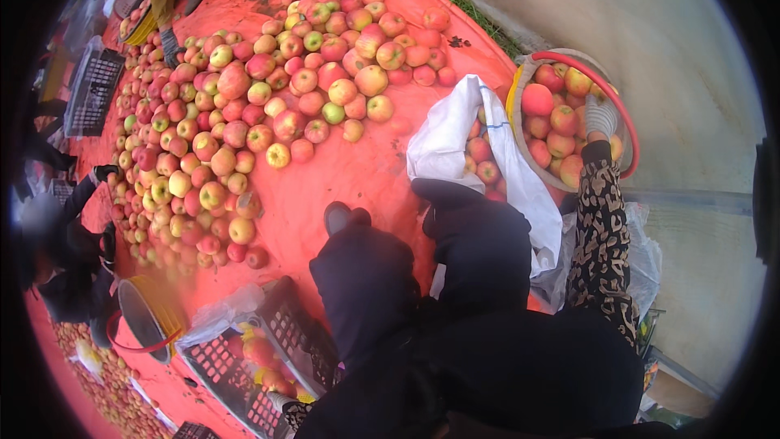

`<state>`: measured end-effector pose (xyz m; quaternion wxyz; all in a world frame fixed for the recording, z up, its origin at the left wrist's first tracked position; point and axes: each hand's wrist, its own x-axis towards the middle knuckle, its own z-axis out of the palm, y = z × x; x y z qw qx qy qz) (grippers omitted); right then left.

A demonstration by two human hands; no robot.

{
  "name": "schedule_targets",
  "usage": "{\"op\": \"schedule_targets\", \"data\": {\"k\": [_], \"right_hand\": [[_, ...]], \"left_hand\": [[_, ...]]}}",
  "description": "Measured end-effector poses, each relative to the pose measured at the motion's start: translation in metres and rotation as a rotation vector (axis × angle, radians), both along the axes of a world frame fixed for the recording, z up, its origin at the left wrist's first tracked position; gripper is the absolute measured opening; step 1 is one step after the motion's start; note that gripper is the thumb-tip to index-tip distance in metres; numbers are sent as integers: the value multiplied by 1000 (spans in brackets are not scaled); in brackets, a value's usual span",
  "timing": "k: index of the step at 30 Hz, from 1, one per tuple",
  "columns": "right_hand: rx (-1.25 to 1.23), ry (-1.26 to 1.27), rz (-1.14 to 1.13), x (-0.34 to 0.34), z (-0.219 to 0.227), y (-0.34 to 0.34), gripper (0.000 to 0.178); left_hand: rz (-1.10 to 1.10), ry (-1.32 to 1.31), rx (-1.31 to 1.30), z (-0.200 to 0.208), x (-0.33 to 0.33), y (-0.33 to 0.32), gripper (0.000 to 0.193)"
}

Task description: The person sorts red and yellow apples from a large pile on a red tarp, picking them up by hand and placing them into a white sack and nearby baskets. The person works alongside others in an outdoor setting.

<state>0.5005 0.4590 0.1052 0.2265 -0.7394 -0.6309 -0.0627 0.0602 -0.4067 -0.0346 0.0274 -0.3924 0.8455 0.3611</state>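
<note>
At the right, my right hand (601, 119), in a grey-striped glove, reaches into a bucket (625, 106) with a red rim handle. Its fingers are closed over an apple (598, 92) among several other red and yellow apples (564, 119). My left hand (281, 402), also gloved, is low at the edge of a dark plastic crate (221, 362); its fingers are mostly hidden. Inside the crate, next to that hand, lie red apples (259, 351) with yellow wrapping and a clear plastic liner (219, 311).
A large apple pile (236, 126) covers the red sheet (357, 171) ahead. A white sack (520, 187) of apples stands against the bucket. A yellow bucket (152, 313) is left of the crate. Two other people (69, 252) (162, 0) work at the left.
</note>
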Motion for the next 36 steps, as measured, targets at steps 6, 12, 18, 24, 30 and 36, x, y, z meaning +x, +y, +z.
{"op": "schedule_targets", "data": {"k": [6, 12, 18, 24, 30, 36], "right_hand": [[-4, 228, 512, -85, -9, -20, 49], [-336, 629, 857, -227, -59, -15, 45], [-673, 655, 1184, -303, -72, -88, 43], [-1098, 783, 1137, -290, -114, -137, 37], [-1200, 951, 990, -268, -133, -139, 32], [-1351, 988, 889, -289, -110, -140, 37]], "left_hand": [[-380, 355, -620, 65, -11, 53, 36], [-1237, 873, -55, 146, -72, 330, 41], [-1694, 476, -107, 37, -136, 518, 71], [-1851, 185, -361, -47, -175, 593, 91], [-1736, -91, -441, -31, -162, 631, 91], [-1319, -35, 391, -88, -185, 575, 63]]}}
